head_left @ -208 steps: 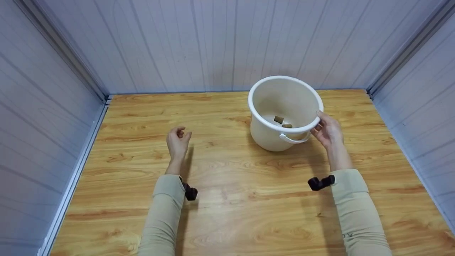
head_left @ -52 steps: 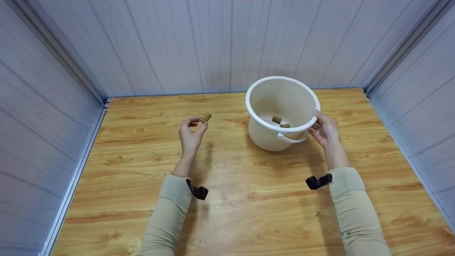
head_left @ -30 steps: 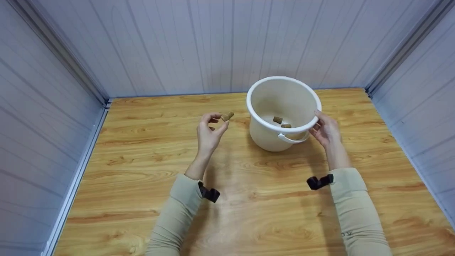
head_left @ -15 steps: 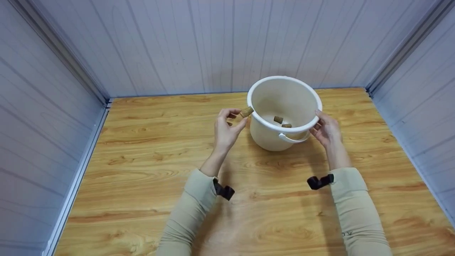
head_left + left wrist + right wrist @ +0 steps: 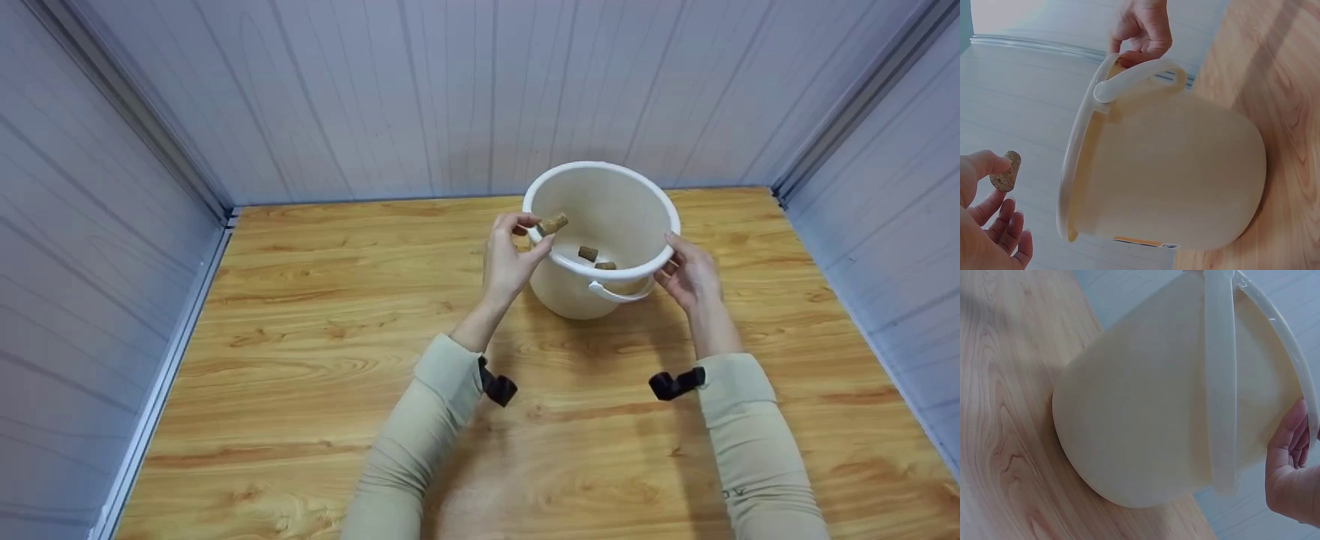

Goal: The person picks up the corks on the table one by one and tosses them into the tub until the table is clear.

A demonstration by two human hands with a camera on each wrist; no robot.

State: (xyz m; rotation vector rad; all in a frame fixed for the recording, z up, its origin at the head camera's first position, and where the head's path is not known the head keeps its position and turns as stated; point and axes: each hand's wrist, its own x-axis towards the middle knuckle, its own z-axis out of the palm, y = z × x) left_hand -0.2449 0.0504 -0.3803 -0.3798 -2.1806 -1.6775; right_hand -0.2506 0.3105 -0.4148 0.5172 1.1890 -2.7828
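Between thumb and fingers my left hand pinches a cork, holding it up at the left rim of a white bucket. The left wrist view shows this cork apart from the rim, with the thumb on one side of it. Two more corks lie on the bucket's floor, one cork a little behind the other cork. My right hand grips the bucket's right rim; in the right wrist view its fingers are curled at the rim. The bucket's handle hangs down in front.
The bucket stands upright on a wood-grain tabletop, near the back wall. Pale panelled walls also rise at left and right. A black wrist camera sits on the left cuff, another black camera on the right.
My left hand, holding nothing at first, has come to hold a cork and has carried it rightward to the bucket's rim. The right hand and bucket have stayed in place.
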